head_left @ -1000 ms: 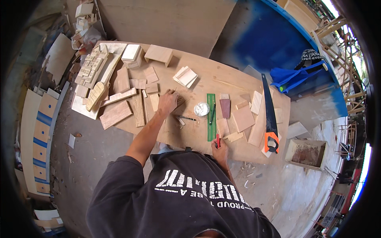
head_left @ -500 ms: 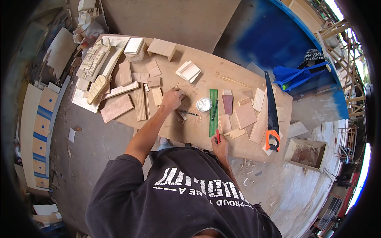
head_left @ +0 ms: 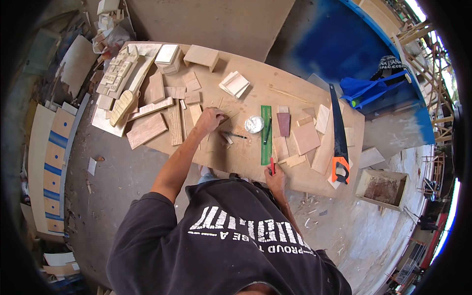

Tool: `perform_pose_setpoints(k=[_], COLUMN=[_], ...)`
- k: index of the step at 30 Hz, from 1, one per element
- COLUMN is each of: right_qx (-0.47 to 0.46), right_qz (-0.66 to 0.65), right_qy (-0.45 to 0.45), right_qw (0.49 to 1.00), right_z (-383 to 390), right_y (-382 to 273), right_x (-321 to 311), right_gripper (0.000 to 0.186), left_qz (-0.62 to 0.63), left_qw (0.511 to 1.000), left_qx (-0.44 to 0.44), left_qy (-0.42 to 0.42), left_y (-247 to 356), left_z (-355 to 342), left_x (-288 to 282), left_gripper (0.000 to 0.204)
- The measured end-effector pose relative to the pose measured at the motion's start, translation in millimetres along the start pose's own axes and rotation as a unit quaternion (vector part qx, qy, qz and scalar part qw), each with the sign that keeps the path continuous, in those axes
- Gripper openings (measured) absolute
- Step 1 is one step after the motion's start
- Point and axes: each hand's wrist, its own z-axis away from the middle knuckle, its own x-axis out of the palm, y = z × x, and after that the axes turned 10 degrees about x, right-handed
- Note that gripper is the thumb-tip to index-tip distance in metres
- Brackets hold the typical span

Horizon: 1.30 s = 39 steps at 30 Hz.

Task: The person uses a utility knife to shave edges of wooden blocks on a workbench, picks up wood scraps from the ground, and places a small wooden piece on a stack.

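My left hand (head_left: 210,119) is low over the middle of the wooden table, its fingers pinched together on thin wooden sticks (head_left: 231,116) that stick out around the fingertips. How many it grips is hidden. By the table's near edge, my right hand (head_left: 275,178) is closed around a slim red tool (head_left: 272,166); its tip is too small to make out. Just beyond the tool lies a green ruler (head_left: 266,152), with a dark pen (head_left: 267,131) across it. Between the hands are a small tub of white paste (head_left: 253,124) and a dark, thin-bladed tool (head_left: 238,135).
A handsaw with an orange handle (head_left: 340,169) lies at the right, beside wood blocks (head_left: 306,137). Wood offcuts (head_left: 147,131) and a carved wooden model (head_left: 118,73) fill the left. Stacked small boards (head_left: 234,84) sit farther back. A blue bag (head_left: 366,90) lies beyond the right end.
My left hand has shifted slightly left and back, and thin sticks now show around its fingers. My right hand keeps the red tool near the table edge.
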Motion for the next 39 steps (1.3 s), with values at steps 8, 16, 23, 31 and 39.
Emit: perform_pose_setpoints(k=[8, 16, 23, 31, 39], right_qx=[-0.001, -0.093, -0.206, -0.264, -0.237], right_qz=[-0.007, 0.082, 0.083, 0.093, 0.019], right_qy=[-0.010, -0.105, -0.160, -0.213, -0.322], right_qw=[1.000, 0.987, 0.962, 0.936, 0.917], right_z=[4, -12, -45, -49, -42], right_y=[-3, -46, -66, -63, -83], right_x=[-2, 13, 39, 46, 65], right_gripper=[0.018, 0.021, 0.018, 0.017, 0.019], left_qz=[0.040, 0.011, -0.057, -0.097, -0.097], left_qw=[0.980, 0.984, 0.978, 0.984, 0.984], left_qx=[-0.073, -0.152, -0.133, -0.087, -0.054], left_qy=[0.180, 0.091, 0.150, 0.124, 0.136], left_y=[13, 75, 90, 101, 109], left_z=[47, 143, 159, 167, 183], left_x=[-28, -3, 19, 29, 40], left_gripper=[0.014, 0.013, 0.015, 0.012, 0.011])
